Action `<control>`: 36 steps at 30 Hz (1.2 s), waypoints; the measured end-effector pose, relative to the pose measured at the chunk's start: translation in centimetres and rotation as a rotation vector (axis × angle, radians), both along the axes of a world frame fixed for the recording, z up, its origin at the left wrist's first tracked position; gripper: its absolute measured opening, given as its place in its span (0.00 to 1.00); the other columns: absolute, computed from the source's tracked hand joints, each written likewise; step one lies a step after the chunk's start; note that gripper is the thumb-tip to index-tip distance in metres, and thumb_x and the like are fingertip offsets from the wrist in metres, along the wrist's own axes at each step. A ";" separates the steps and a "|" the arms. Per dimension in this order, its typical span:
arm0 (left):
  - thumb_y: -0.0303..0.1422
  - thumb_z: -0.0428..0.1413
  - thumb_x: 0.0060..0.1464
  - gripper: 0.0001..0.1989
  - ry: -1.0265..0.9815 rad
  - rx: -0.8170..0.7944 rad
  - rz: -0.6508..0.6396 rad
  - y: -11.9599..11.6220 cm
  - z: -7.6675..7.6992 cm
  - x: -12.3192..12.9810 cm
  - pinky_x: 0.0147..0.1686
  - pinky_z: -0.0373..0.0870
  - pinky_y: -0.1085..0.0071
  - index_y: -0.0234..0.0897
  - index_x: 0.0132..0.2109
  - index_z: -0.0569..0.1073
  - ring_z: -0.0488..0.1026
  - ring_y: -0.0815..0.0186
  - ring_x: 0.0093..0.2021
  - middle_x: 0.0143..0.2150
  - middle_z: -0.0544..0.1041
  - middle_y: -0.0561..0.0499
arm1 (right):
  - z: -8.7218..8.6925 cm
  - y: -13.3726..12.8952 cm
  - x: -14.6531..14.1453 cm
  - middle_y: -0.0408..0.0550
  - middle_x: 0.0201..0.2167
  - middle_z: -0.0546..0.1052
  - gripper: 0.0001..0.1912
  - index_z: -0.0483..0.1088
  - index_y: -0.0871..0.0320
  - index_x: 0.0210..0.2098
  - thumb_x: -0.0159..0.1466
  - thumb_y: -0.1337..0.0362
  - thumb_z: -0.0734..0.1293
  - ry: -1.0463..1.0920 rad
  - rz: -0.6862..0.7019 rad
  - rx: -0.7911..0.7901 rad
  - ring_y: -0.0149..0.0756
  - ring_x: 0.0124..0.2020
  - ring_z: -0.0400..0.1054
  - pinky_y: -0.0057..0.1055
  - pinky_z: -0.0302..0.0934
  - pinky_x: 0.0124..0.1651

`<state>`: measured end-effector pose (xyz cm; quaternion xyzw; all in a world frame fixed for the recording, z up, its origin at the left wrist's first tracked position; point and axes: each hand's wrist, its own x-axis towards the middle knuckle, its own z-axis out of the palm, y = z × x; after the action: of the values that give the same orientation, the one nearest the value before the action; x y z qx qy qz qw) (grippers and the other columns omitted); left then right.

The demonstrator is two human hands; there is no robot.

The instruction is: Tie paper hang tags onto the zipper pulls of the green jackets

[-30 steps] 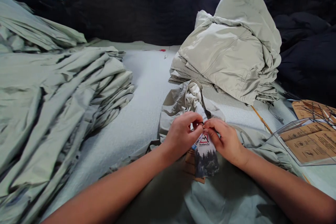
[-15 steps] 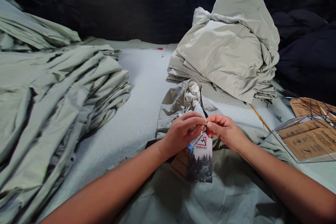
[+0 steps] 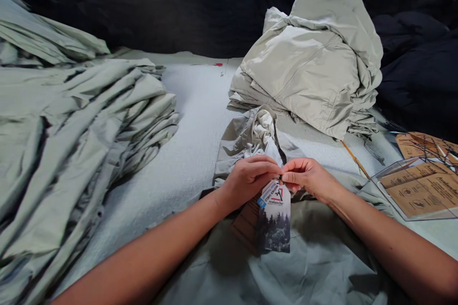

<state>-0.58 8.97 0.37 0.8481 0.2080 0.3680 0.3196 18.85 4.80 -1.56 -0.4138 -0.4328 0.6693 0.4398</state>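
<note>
Fingertips of my left hand (image 3: 246, 182) and my right hand (image 3: 307, 178) meet in a pinch at the top of a hang tag (image 3: 275, 221). Between them is a small dark bit that looks like the tag's cord; the fingers cover most of it. The tag is printed with a forest picture, a red logo and a blue label. A brown card tag (image 3: 246, 224) hangs behind it. Both tags lie over a grey-green jacket (image 3: 304, 262), whose bunched collar (image 3: 263, 126) is just beyond my hands.
Folded pale jackets (image 3: 304, 66) are piled at the back right. Layered grey-green garments (image 3: 89, 119) fill the left. A clear box (image 3: 418, 190) of brown tags stands at the right, near a thin orange stick (image 3: 354, 158). Dark garments (image 3: 196, 9) line the back.
My fingertips have closed nearer together at the cord. The hang tag has shifted slightly down, and the right hand's fingers have curled in a little.
</note>
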 end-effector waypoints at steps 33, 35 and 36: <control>0.35 0.59 0.53 0.07 -0.126 -0.527 0.221 -1.5 0.5 1.1 0.32 0.69 0.75 0.35 0.37 0.74 0.73 0.68 0.31 0.31 0.76 0.51 | 0.6 -0.8 -1.3 0.40 0.19 0.71 0.12 0.73 0.57 0.30 0.60 0.54 0.69 -0.339 -0.225 0.418 0.30 0.23 0.65 0.29 0.62 0.29; 0.32 0.57 0.54 0.04 -0.098 -0.359 0.242 -1.5 0.5 1.0 0.35 0.69 0.75 0.36 0.36 0.73 0.72 0.69 0.32 0.32 0.76 0.52 | 0.6 -0.7 -1.2 0.40 0.19 0.71 0.12 0.73 0.57 0.31 0.59 0.54 0.70 -0.308 -0.225 0.386 0.30 0.23 0.65 0.29 0.62 0.30; 0.31 0.57 0.55 0.03 -0.070 -0.269 0.254 -1.5 0.5 1.0 0.36 0.69 0.75 0.36 0.35 0.74 0.72 0.69 0.33 0.32 0.76 0.52 | 0.6 -0.7 -1.2 0.40 0.19 0.71 0.12 0.74 0.57 0.31 0.58 0.54 0.71 -0.299 -0.224 0.372 0.30 0.23 0.65 0.29 0.62 0.30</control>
<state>0.40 7.48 0.84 0.7513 0.3494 0.4037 0.3880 17.65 4.10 -1.00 -0.4652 -0.5602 0.4568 0.5110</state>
